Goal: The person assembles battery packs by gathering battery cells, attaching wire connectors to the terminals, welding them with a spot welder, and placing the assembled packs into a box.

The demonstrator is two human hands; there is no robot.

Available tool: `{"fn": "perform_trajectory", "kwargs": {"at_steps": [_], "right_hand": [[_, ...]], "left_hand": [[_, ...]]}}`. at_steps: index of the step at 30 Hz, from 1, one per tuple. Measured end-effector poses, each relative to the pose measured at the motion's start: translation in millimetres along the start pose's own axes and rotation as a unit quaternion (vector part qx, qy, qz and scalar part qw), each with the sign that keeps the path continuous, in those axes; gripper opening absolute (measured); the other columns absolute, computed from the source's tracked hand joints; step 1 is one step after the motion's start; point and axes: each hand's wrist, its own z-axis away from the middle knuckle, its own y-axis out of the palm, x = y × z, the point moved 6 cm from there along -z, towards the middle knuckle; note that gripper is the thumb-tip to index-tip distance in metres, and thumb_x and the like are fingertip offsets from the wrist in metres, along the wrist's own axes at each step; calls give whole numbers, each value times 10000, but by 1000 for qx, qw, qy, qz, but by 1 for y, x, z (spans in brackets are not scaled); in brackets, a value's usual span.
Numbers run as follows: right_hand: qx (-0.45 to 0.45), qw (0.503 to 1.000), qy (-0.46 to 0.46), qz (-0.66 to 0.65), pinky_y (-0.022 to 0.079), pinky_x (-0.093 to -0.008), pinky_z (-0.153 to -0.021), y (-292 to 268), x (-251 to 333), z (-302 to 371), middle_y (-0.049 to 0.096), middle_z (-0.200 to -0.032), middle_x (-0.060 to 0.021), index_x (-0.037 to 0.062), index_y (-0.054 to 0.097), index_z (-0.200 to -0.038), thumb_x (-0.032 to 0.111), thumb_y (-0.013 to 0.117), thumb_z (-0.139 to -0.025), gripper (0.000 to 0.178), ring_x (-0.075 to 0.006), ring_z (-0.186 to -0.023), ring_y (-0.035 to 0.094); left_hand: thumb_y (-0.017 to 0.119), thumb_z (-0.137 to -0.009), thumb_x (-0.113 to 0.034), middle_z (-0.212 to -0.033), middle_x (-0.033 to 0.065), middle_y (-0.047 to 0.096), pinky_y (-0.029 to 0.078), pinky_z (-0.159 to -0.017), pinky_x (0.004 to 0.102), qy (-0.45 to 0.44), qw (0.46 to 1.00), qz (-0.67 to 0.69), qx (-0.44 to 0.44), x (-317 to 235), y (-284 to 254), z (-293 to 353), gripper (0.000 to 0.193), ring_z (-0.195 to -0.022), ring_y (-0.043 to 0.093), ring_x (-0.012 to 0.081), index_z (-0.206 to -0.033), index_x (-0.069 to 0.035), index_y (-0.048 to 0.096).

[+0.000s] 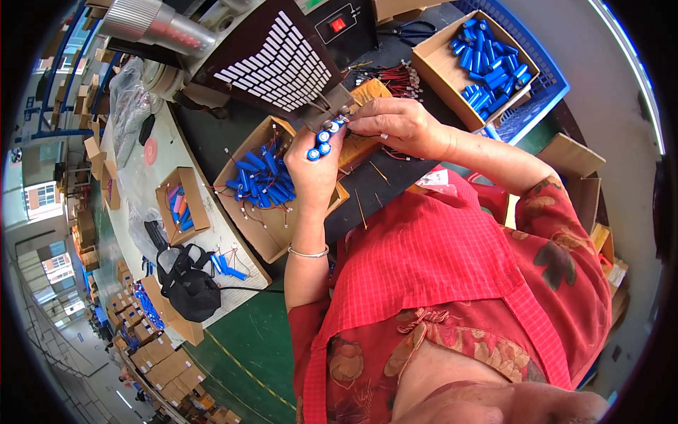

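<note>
My left hand (316,172) is closed around several blue cylindrical battery cells (324,137), their pale ends facing up. Over them, my right hand (406,127) pinches at the end of a cell, beside the metal tips of a dark bench machine (332,107) that looks like a spot welder. What the right fingers grip is too small to make out; a thin lead with a white connector (383,136) shows beneath them. Both hands are just in front of a block wrapped in yellow tape (370,92).
Left of my left hand, a cardboard box (244,225) holds wired blue cells. At the far right, another carton (452,95) of blue cells sits in a blue plastic basket (558,88). Red-and-black leads (402,76) lie behind my right hand. A black bag (189,291) rests at the left.
</note>
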Motion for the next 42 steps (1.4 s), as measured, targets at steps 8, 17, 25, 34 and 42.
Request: {"fn": "perform_trajectory", "kwargs": {"at_steps": [8, 17, 25, 34, 42], "right_hand": [[-20, 990, 129, 58, 512, -319, -685, -29, -6, 9, 611, -902, -120, 32, 594, -1058, -9, 628, -759, 304, -269, -813, 615], [103, 929, 276, 225, 491, -396, -698, -44, -71, 54, 597, -751, -179, 0, 597, -729, 130, 558, -778, 144, -336, -733, 600], [110, 864, 348, 346, 502, -403, -621, -21, -99, 66, 591, -716, -157, 18, 580, -699, 170, 548, -772, 171, -313, -672, 611], [-8, 872, 466, -153, 452, -222, -569, -62, -6, 52, 602, -692, -11, -1, 612, -820, 175, 626, -833, 177, -56, -643, 547], [127, 908, 346, -201, 483, -228, -647, -24, 26, 51, 639, -763, -27, 14, 622, -829, 125, 626, -831, 111, -89, -709, 593]], "left_hand": [[699, -727, -43, -714, 80, 602, 447, -583, 263, -39, 999, 19, -6, 4, -13, 4, 172, -620, 546, 113, -871, 8, 621], [652, -786, -21, -935, 79, 620, 465, -760, 241, -235, 942, 150, -187, 85, -114, 46, 272, -810, 583, 128, -1038, 61, 591], [562, -872, -126, -1096, 154, 572, 474, -810, 338, -264, 905, 325, -74, 54, -71, 48, 352, -964, 575, 232, -1175, 29, 471], [549, -863, -73, -1034, 130, 595, 495, -768, 338, -290, 809, 506, 69, 5, -1, 44, 259, -934, 593, 228, -1114, -24, 508], [639, -788, -42, -872, 74, 606, 467, -637, 245, -302, 801, 506, 107, -10, 28, 43, 230, -777, 586, 149, -997, -9, 550]]}}
